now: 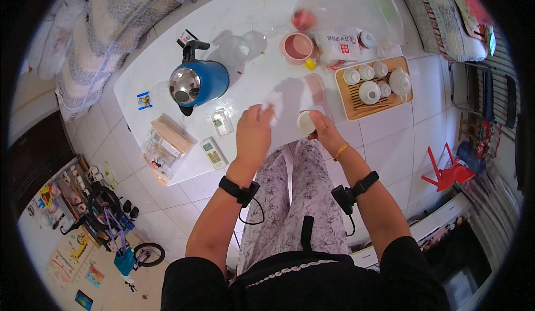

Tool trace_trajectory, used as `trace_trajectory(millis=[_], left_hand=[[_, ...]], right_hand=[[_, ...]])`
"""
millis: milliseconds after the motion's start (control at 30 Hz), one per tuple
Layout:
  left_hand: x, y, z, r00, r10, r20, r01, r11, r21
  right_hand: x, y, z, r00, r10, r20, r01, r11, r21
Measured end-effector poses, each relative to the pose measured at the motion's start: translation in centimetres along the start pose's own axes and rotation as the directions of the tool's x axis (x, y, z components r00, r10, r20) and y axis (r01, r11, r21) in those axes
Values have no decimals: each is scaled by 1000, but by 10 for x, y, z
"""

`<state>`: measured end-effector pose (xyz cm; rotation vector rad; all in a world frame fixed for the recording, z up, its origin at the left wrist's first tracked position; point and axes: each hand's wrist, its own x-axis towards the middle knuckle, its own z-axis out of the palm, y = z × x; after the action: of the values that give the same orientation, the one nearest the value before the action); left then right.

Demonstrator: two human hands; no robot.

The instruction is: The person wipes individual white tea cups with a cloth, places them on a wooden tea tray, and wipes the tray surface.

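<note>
My right hand (324, 132) grips a small white cup (306, 122) at the near edge of the white table (259, 83), its round opening facing up. To its left, my left hand (254, 132) is raised over the table, its fingers on a blurred white piece, perhaps tissue (273, 106). Just beyond the cup lies a pink, flat, curved item (315, 89). On the right, a bamboo tea tray (353, 108) bears several white cups and a white lidded teapot (400, 81).
Left of my hands stand a blue electric kettle (211, 81), a small clear box (221, 122), a remote control (213, 153) and a plastic-wrapped package (165, 146). Farther back are a pink mug (297, 48), a glass vessel (235, 50) and a translucent plastic bag (347, 4).
</note>
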<state>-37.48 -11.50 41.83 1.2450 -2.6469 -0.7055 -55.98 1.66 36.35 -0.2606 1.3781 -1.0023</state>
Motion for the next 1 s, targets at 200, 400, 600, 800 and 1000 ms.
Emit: trace_trajectory(millis=[200,400,600,800,1000], left_hand=[[0,9,10,976,51,213,30,932,-360],[-4,20,25,964,11,266,29,989,-147],[-16,16,27,972,-44,232,85,981,-172],[-14,1,22,955,-150,254,261,833,-489],[-16,-2,26,788,-292,542,615,352,-705]], right_hand=[[-2,-8,12,999,11,42,-5,990,-144],[-6,-2,27,992,-39,120,66,971,-231],[-9,-11,24,957,-220,187,286,639,-714],[-9,-15,25,980,-155,129,200,689,-697],[-9,-8,34,986,-157,51,157,791,-592]])
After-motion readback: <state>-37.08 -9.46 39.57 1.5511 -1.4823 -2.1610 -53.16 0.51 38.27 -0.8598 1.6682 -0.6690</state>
